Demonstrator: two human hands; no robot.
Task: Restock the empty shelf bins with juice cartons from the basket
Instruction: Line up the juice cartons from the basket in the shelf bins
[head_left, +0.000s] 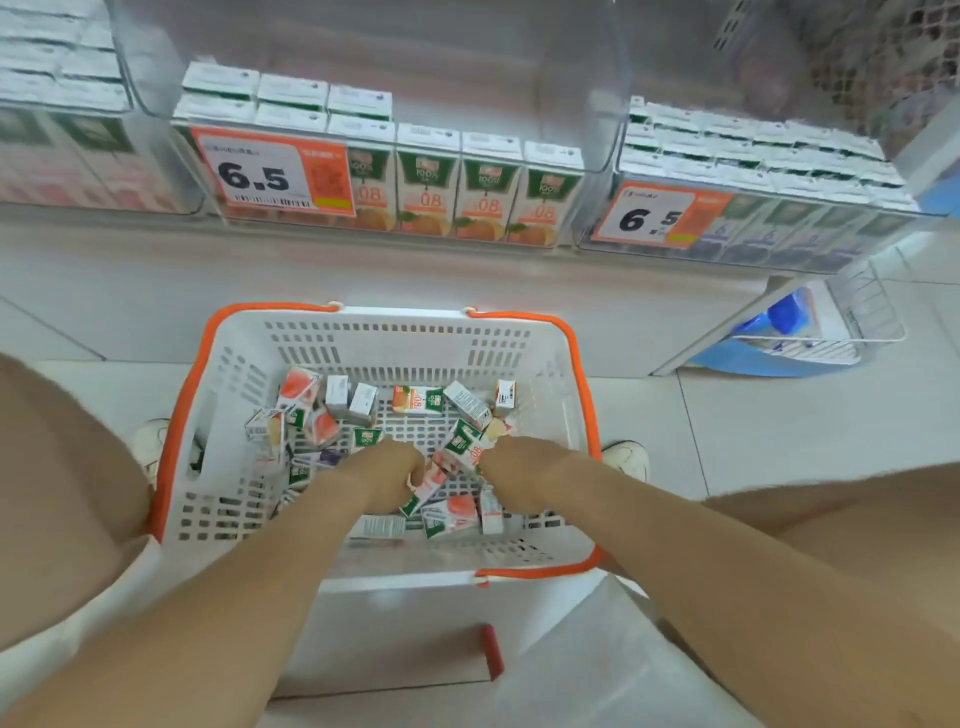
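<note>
Both hands (447, 475) grip boxy cartons (460, 449) inside slotted plastic basket (395, 338).

Bright, even store light on my feed, with soft edges.

I see pale glare washing the floor (779, 426) and the clear shelf bins (363, 78), with only faint shadows beneath the basket (395, 332). The wide lens bows the shelf line, the upper corners smear out of focus, and motion blur softens both forearms and the price tags (270, 174).
</note>
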